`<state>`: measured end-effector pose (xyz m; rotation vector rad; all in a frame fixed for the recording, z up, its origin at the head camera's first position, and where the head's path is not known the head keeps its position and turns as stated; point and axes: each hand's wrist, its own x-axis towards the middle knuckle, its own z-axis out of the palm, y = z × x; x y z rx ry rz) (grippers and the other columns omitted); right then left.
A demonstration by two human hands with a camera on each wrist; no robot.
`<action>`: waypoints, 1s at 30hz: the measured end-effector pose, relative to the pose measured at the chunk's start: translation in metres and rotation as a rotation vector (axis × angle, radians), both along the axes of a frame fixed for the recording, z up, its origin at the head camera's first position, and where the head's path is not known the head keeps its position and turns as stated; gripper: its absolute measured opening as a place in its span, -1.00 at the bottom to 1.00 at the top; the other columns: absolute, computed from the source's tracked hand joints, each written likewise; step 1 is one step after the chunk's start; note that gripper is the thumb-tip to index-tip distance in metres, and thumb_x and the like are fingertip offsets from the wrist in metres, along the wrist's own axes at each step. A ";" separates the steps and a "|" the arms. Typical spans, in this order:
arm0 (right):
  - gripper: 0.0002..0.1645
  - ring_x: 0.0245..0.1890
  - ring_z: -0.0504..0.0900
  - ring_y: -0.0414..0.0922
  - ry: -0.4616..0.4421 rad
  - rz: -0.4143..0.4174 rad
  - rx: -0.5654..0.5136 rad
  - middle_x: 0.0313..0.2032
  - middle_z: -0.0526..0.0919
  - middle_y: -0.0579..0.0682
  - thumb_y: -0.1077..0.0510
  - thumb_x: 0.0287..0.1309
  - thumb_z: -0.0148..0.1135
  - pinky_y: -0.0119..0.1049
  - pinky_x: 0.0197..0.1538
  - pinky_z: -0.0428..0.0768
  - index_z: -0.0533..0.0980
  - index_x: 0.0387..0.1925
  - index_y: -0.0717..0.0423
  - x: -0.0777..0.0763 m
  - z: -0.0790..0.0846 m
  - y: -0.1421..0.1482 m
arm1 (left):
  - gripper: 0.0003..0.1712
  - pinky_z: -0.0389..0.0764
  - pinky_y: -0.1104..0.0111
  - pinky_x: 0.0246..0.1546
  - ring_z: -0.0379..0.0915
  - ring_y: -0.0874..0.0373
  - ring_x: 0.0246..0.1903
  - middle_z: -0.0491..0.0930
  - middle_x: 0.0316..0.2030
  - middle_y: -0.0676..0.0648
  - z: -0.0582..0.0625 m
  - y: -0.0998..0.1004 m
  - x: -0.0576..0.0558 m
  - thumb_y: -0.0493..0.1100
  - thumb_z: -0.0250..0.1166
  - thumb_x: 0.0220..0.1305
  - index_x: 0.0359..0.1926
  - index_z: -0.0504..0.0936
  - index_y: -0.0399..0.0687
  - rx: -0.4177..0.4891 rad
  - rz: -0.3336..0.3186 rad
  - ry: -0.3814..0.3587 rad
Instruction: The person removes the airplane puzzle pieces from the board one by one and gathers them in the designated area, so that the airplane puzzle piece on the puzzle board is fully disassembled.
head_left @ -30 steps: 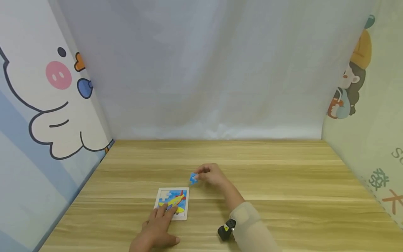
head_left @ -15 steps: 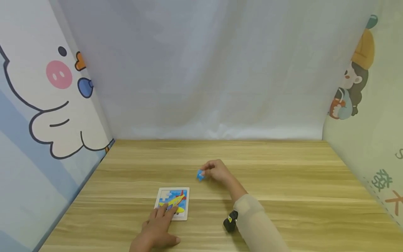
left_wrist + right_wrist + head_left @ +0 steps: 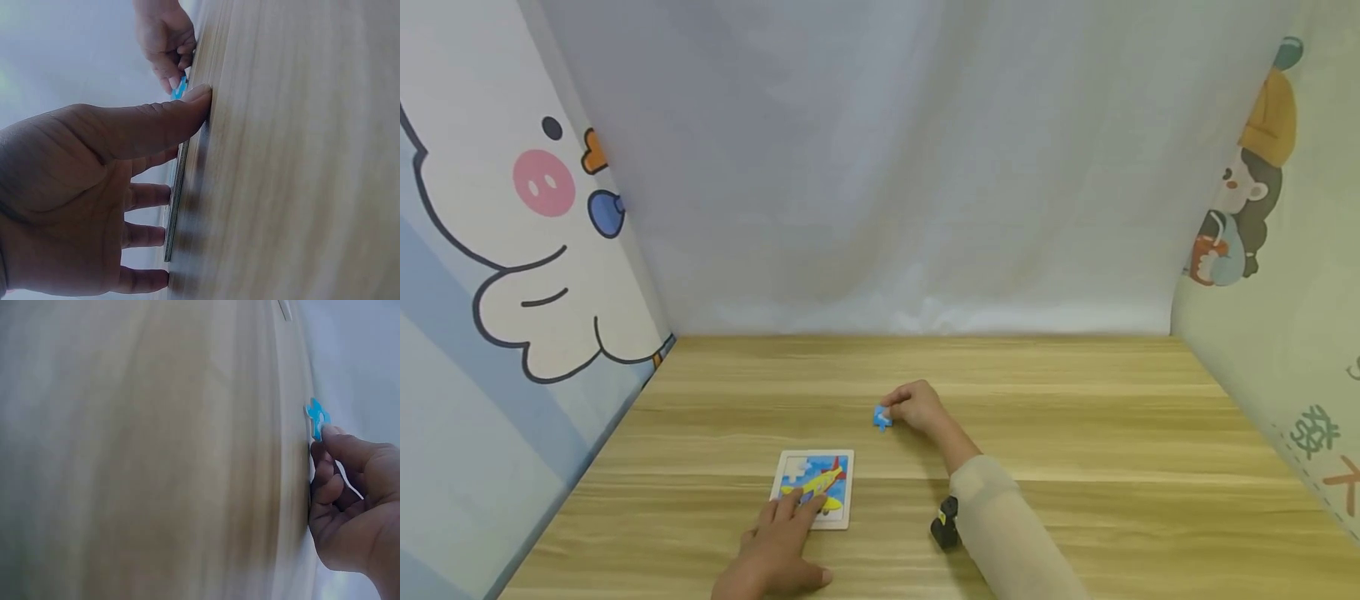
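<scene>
A jigsaw puzzle board [image 3: 849, 492] with a pale frame lies on the table and shows a yellow and red airplane on blue. Its top left corner has a pale gap where no piece lies. My left hand [image 3: 778, 542] rests on its lower left part, fingers extended; in the left wrist view the fingertips touch the board's edge [image 3: 177, 206] and the thumb lies apart from it. Farther back and to the right, my right hand [image 3: 919, 408] pinches a blue puzzle piece [image 3: 882, 417] between thumb and fingers. The right wrist view shows that blue piece [image 3: 317, 419] tilted up, partly covered by the thumb.
The wood-grain table [image 3: 1112, 450] spreads around both hands. A pale grey curtain [image 3: 910, 167] closes off the back, and printed cartoon panels stand at the left and right. A black device [image 3: 945, 523] is strapped at the right wrist's sleeve.
My right hand has moved a little right and back with the blue puzzle piece, then nearly stopped, and the piece has turned slightly. The left hand stays on the board.
</scene>
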<state>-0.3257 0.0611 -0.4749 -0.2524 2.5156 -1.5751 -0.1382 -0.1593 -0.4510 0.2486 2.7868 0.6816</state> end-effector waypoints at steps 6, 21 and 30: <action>-0.90 -0.27 0.55 -0.12 0.002 -0.017 0.035 -0.33 0.64 -0.02 0.33 0.01 0.33 -0.27 -0.17 0.53 0.65 -0.35 0.20 0.001 0.000 -0.002 | 0.00 0.07 -0.40 -0.06 -0.08 -0.39 0.23 0.10 0.29 -0.33 -0.001 0.000 0.000 0.05 0.53 -0.21 0.29 0.31 -0.08 -0.001 -0.001 0.001; -0.88 -0.14 0.49 0.01 0.018 0.023 0.060 -0.26 0.60 0.00 0.30 0.10 0.27 -0.11 -0.03 0.48 0.62 -0.27 0.19 0.005 0.003 -0.006 | 0.00 0.07 -0.40 -0.06 -0.08 -0.38 0.23 0.10 0.29 -0.32 -0.003 -0.002 -0.001 0.07 0.53 -0.21 0.29 0.31 -0.06 -0.005 0.004 -0.006; -0.78 -0.21 0.50 -0.03 0.038 0.073 0.056 -0.25 0.56 0.02 0.22 0.19 0.19 -0.20 -0.17 0.54 0.56 -0.13 0.23 0.017 0.013 -0.005 | 0.00 0.11 -0.39 -0.07 -0.05 -0.36 0.22 0.12 0.28 -0.32 -0.002 -0.002 0.000 0.04 0.53 -0.22 0.29 0.32 -0.08 0.000 0.008 -0.007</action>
